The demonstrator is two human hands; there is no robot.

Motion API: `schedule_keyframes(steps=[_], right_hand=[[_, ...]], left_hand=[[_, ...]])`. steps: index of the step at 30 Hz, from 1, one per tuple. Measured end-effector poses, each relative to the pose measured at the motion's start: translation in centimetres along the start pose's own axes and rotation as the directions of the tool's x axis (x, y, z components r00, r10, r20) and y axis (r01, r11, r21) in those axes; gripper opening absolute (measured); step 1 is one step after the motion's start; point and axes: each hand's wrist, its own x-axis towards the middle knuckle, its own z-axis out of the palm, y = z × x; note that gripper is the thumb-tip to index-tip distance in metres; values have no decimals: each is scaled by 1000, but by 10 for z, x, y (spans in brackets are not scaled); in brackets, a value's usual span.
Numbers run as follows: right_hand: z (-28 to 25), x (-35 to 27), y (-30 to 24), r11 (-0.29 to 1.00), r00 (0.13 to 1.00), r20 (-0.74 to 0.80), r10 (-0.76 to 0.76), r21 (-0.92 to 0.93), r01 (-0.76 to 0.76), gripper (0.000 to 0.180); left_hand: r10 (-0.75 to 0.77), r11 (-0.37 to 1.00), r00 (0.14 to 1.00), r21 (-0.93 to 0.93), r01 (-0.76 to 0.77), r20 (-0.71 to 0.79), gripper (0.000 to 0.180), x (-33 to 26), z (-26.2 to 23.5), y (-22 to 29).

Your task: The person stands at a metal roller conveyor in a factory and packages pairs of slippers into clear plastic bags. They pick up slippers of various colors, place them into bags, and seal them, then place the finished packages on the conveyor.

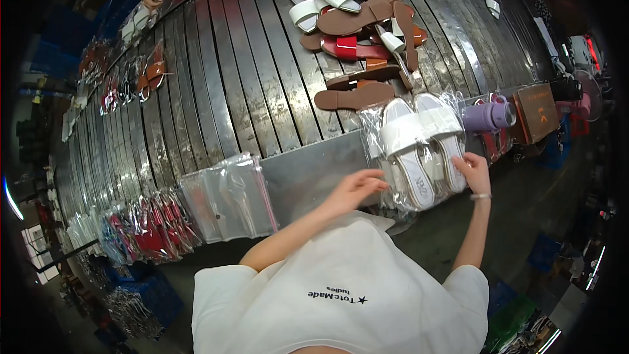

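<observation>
White T-shirt nearest the camera. Pair of white sandals in clear bag, at near edge of slatted conveyor, right of centre; long axis runs away from body, toes far, heels near, toe ends leaning slightly left. Right hand is nearer, on it: thumb and fingers grip the bag at the right heel. Left hand just beside the left edge, fingers loosely curled, nothing visibly held; contact, cannot tell. Purple cup beside the toes, loose sandal pile beyond, clear bags left
</observation>
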Motion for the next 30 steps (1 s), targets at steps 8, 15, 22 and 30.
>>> schedule_keyframes(steps=[8,15,22,30], right_hand=[[-4,220,-114,935,921,-162,-355,-60,350,63],[102,434,-21,962,983,-171,-66,-273,17,92],[86,306,-147,952,957,-18,-290,-107,287,58],[134,42,-239,620,614,-178,-769,24,784,37]], left_hand=[[50,965,971,261,13,-233,21,44,-124,44],[78,987,943,161,-27,-323,18,25,-153,47],[224,959,851,262,-107,-474,17,-5,-152,56],[610,776,735,32,-630,-295,96,49,-28,136]])
